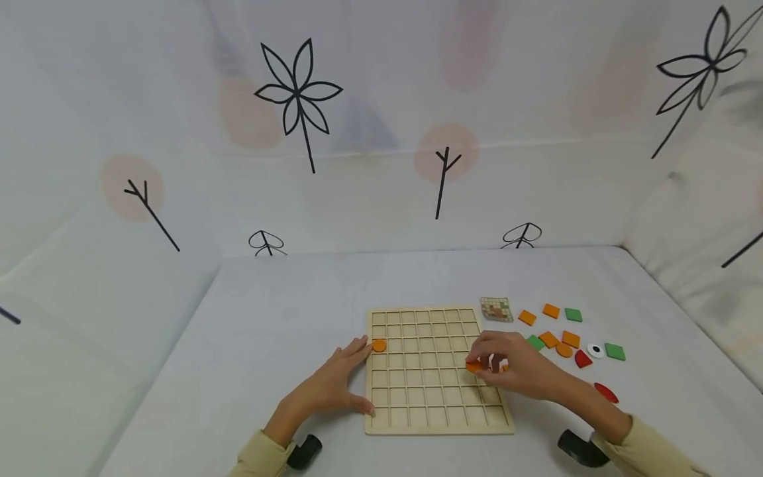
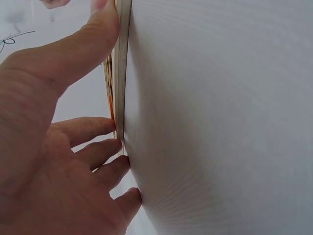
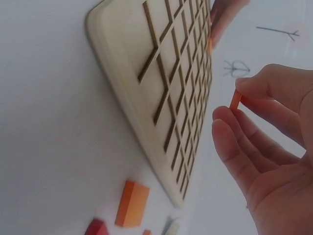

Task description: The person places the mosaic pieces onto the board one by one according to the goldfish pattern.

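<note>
A pale wooden grid board lies on the white table, its cells bordered by raised strips. An orange disc sits on the board near its left edge. My left hand rests along that edge, fingers extended and thumb touching the lower part of the side. Above the right part of the board, my right hand pinches a small flat orange piece between thumb and fingers. The piece is apart from the board. Red and white bits show through a gap in this hand; I cannot tell what they are.
Right of the board lie several loose pieces: orange squares, green squares, an orange disc, a white ring-like piece with a dark centre and red pieces. A small patterned grid card touches or nears the board's upper right corner.
</note>
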`<state>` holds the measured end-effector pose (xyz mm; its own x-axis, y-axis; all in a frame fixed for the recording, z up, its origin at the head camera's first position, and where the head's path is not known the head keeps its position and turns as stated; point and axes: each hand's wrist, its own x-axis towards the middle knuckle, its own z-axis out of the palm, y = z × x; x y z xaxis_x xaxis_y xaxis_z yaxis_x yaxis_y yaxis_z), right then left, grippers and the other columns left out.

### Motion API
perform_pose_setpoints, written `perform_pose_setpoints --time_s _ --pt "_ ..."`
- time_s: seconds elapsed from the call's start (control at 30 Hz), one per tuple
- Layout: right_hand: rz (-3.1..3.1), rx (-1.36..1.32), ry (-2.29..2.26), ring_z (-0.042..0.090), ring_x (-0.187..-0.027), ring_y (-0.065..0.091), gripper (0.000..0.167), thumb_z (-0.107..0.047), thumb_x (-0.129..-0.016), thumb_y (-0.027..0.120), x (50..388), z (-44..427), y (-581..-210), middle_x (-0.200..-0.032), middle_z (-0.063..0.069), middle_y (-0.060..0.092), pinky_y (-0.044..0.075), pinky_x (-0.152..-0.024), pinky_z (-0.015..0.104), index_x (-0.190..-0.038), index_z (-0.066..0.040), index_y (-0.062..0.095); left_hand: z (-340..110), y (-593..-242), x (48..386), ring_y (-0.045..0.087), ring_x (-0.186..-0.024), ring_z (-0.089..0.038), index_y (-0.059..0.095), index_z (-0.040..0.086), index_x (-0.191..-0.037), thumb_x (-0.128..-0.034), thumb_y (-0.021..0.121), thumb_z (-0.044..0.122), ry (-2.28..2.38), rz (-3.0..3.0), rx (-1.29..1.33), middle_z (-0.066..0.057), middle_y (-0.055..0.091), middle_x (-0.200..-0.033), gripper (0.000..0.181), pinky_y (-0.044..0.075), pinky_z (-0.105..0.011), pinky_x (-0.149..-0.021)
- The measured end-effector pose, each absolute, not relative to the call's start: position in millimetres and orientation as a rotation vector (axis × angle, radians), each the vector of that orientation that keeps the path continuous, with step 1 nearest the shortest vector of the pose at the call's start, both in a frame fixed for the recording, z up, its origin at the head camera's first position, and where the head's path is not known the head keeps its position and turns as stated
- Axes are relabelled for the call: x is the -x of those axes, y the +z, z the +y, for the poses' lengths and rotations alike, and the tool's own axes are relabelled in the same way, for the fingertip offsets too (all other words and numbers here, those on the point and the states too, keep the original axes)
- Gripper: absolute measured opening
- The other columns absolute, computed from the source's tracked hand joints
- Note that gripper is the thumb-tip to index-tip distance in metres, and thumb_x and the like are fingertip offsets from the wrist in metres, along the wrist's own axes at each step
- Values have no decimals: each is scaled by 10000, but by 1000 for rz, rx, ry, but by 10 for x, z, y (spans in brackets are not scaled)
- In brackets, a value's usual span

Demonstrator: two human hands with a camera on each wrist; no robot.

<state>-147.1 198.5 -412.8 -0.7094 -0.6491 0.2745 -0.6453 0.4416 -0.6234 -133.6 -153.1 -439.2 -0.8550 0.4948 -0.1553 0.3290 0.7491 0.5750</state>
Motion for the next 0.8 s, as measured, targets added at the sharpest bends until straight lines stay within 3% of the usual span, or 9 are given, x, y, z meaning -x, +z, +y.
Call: perform_pose_setpoints --time_s 0.8 --pt "2410 1373 -1270 99 -696 576 84 -42 -837 692 1534 1221 -4235 -877 -6 617 550 -571 227 -907 -83 713 -1511 -4327 1323 167 -1425 -271 321 50 -1471 -634 818 491 744 2665 -666 -78 185 -1563 1069 145 -486 -1151"
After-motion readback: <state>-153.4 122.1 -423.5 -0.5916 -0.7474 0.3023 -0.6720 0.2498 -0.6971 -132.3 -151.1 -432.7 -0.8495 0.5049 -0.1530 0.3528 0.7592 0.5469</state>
